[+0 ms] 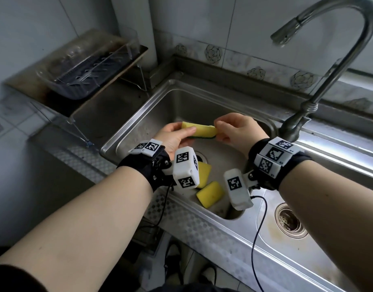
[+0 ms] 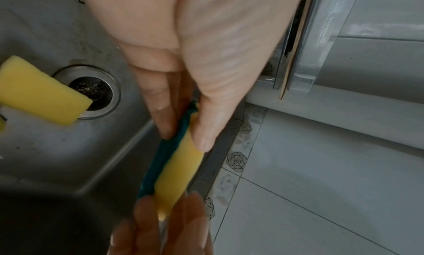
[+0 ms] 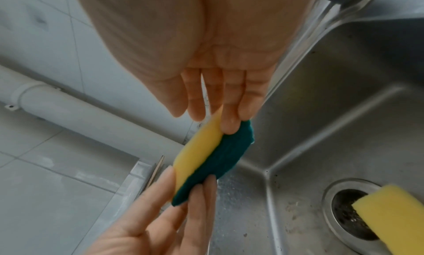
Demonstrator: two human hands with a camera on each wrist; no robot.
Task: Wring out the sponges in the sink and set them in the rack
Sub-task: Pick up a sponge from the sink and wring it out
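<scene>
Sponge (image 1: pixel 199 129) spans both hands, left grip (image 1: pixel 173 138) and right grip (image 1: pixel 234 128) pinching opposite ends.

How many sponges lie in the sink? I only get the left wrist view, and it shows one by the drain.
Observer: Two, besides the held sponge. The head view shows a second loose sponge beside the drain sponge, nearer the person.
Operator: Any in the rack yet?
Observer: None that I can see; the clear rack stands left of the sink.
Operator: Is the tap running?
Observer: No water shows under the faucet.
</scene>
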